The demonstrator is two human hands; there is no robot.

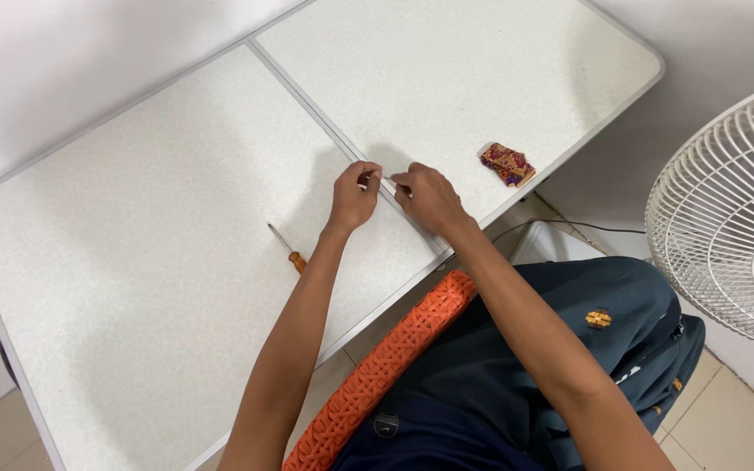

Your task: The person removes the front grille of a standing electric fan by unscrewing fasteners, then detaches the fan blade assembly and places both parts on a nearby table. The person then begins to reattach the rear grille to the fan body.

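Where the two hands meet at the middle of the frame, over the metal seam of a white speckled folding table (176,262), a small thin item is pinched between them; it is too small to identify.

Head view, items in order:

Left hand (353,196): centre of frame, fingers curled together, thumb and forefinger pressed on the small item, just above the table seam.

Right hand (429,199): just right of the left hand, fingertips touching it, fingers closed in a pinch on the same item.

Screwdriver with an orange handle and thin metal shaft (287,249): lying flat on the table, left of the left wrist, near it but apart.

Small folded piece of patterned cloth, purple, red and gold (507,164): on the table near its right edge, well apart from the hands.

Orange woven plastic seat edge (377,371): lower centre, beside the person's dark blue garment.

White wire-guard fan (735,218): right edge of frame, standing off the table.

Pale floor tiles (726,427): lower right corner.
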